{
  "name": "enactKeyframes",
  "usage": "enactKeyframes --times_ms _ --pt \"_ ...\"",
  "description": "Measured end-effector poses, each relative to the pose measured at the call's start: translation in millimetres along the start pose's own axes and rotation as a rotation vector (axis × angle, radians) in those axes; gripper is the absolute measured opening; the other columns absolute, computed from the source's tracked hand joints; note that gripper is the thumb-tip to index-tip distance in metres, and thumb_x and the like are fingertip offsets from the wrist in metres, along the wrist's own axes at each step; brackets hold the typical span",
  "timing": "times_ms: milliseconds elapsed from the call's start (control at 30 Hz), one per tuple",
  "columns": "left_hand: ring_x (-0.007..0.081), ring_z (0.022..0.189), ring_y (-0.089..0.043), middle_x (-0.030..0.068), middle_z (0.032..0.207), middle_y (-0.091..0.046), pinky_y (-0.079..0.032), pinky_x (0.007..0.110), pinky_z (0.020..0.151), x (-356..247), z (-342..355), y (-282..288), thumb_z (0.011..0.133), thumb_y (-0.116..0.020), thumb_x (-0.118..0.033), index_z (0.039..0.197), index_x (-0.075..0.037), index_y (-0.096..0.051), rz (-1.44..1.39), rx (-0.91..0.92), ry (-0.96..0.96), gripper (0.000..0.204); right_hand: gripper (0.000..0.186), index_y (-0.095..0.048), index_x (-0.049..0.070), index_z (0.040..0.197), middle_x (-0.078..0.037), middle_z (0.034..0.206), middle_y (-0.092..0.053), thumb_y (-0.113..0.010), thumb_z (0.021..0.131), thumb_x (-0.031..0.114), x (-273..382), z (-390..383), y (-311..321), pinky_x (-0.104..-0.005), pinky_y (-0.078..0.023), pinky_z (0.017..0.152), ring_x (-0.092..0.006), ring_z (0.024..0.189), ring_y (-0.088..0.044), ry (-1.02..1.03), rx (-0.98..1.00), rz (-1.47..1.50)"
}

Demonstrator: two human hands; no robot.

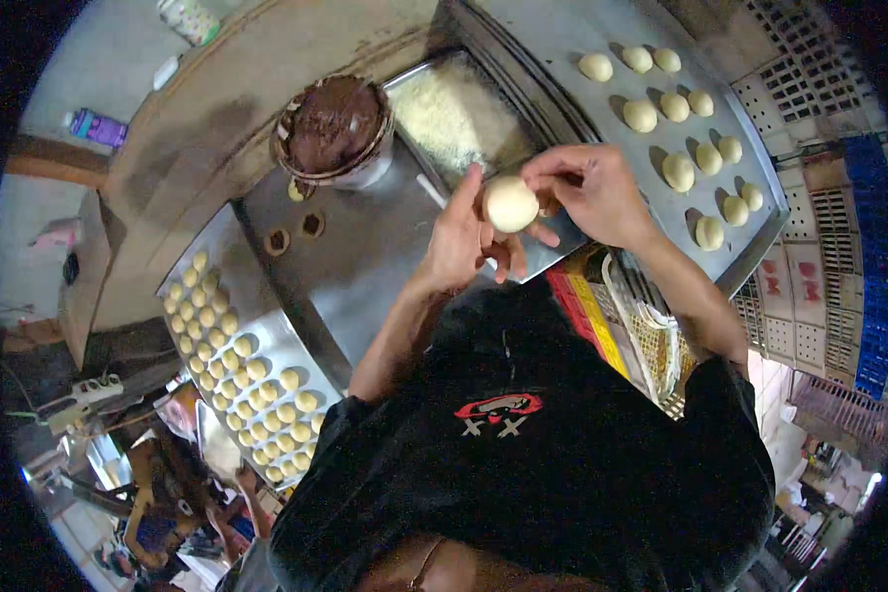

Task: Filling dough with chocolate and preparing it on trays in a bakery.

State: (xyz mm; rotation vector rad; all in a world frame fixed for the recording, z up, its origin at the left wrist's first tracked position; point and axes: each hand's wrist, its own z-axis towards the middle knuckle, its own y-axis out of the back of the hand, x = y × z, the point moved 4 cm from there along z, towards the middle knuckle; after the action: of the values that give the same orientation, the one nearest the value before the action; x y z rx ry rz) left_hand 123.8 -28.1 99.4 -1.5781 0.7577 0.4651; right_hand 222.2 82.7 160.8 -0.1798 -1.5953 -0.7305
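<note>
Your left hand [456,235] is curled around a smooth, pale-cream, round dough ball [511,204], cradling it at the middle of your workspace. Your right hand [587,187] has its fingertips bunched at the ball's 2 o'clock edge; I cannot tell whether they grip it. From the ball, a white round bucket [373,172] of thick dark-brown paste [331,120] stands at 10 o'clock, a rectangular metal tray [412,72] of pale-yellow powder [434,111] at 11. Grey metal trays bearing more pale balls lie at 2 [562,30] and 8 o'clock [281,340].

cream dough ball [511,204], brown paste [335,123]
</note>
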Motion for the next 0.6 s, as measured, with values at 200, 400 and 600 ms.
enactKeyframes --times_ms 200,400,600 --pt "0.0178 0.056 -0.061 0.0235 0.102 -0.065 -0.043 0.023 0.040 -0.6 29.2 -7.1 0.091 -0.013 -0.071 0.129 -0.002 -0.043 0.080 -0.002 -0.059 0.084 0.031 -0.061 0.000 0.111 -0.004 0.090 -0.066 -0.070 0.086 0.017 -12.3 22.2 15.4 -0.0259 -0.050 0.066 -0.0105 0.074 -0.059 -0.251 0.092 0.082" --pt "0.0161 0.059 -0.060 0.0177 0.099 -0.066 -0.046 0.024 0.044 -8.0 3.4 25.4 0.097 -0.043 -0.048 0.144 -0.008 -0.026 0.323 -0.371 -0.195 0.065 0.051 -0.065 0.006 0.111 -0.009 0.096 -0.069 -0.080 0.070 0.032 -46.8 108.1 85.0 -0.0319 -0.052 0.078 -0.0194 0.086 -0.066 0.020 -0.312 -0.507" --pt "0.0134 0.065 -0.059 0.0137 0.098 -0.066 -0.048 0.028 0.055 43.3 -81.2 182.4 0.095 -0.052 -0.035 0.143 -0.004 -0.032 0.433 -0.839 -0.377 0.060 0.054 -0.062 0.006 0.116 -0.016 0.105 -0.068 -0.075 0.075 0.038 -133.5 234.1 169.4 -0.0370 -0.052 0.082 -0.0287 0.095 -0.067 0.054 -0.384 -0.972"
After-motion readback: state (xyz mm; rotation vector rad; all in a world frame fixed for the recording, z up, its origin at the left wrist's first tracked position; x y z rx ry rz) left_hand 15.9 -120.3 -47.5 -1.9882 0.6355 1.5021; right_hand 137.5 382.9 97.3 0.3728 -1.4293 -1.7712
